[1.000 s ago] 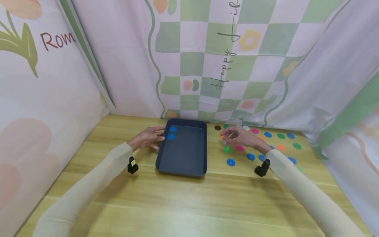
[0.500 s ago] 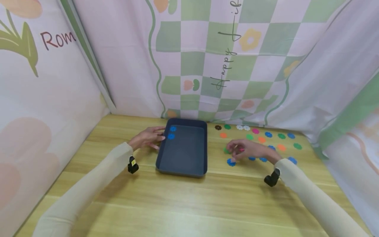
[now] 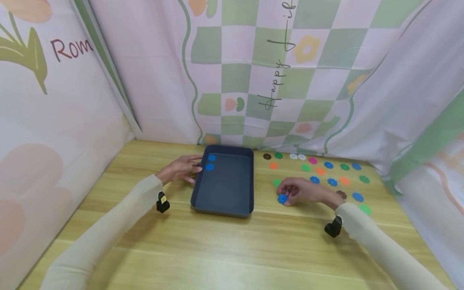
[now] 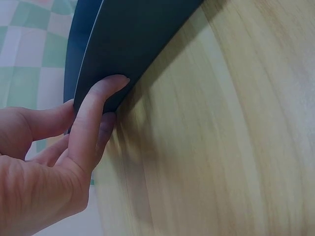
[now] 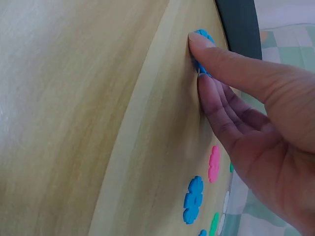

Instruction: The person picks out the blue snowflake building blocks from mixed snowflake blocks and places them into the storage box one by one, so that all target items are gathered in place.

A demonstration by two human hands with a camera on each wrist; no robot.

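A dark rectangular tray (image 3: pixel 226 189) lies on the wooden table, with two blue flower-shaped discs (image 3: pixel 210 162) at its far left inside. My left hand (image 3: pixel 178 168) rests its fingers on the tray's left side; in the left wrist view, fingertips touch the outer wall (image 4: pixel 123 44) and the rim. To the right of the tray, my right hand (image 3: pixel 302 190) pinches a blue flower-shaped disc (image 3: pixel 281 198) between thumb and fingers, low over the table. The right wrist view shows the thumb (image 5: pixel 216 56) across this disc, partly hiding it.
Several loose flower-shaped discs in blue, green, orange, pink, white and brown spread over the table's right side, such as a green one (image 3: pixel 364 179) and a brown one (image 3: pixel 267 156). A checkered curtain (image 3: pixel 235 80) hangs right behind the table's back edge.
My right hand has come down toward the near side, from the orange disc to the blue disc, and now pinches it. The left hand and the tray have stayed in place.
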